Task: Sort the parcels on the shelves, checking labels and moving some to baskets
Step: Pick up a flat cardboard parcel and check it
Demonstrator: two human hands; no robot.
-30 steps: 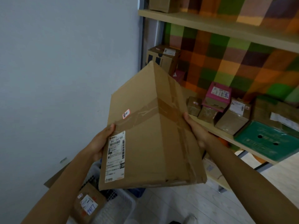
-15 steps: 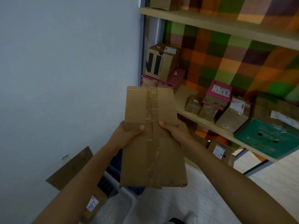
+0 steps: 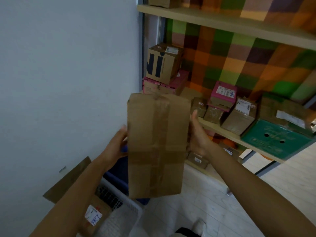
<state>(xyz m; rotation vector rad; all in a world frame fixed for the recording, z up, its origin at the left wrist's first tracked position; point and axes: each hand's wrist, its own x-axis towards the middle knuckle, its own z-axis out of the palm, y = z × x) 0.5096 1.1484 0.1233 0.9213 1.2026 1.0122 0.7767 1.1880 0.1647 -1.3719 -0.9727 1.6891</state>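
Cardboard parcel (image 3: pixel 157 144), tall and crossed with brown tape, is held upright in mid-air at the centre of the frame, in front of a shelf (image 3: pixel 227 134) of small boxes. The right hand (image 3: pixel 199 134) grips its right edge, thumb up along the side, fingers hidden behind. The left hand (image 3: pixel 118 146) meets the left edge but is blurred, so I cannot tell how its fingers lie. No label shows on the facing side, so this looks like the label check. Next, the parcel likely needs turning to find a label, then shelving or dropping into the white basket (image 3: pixel 123 218) at lower left.
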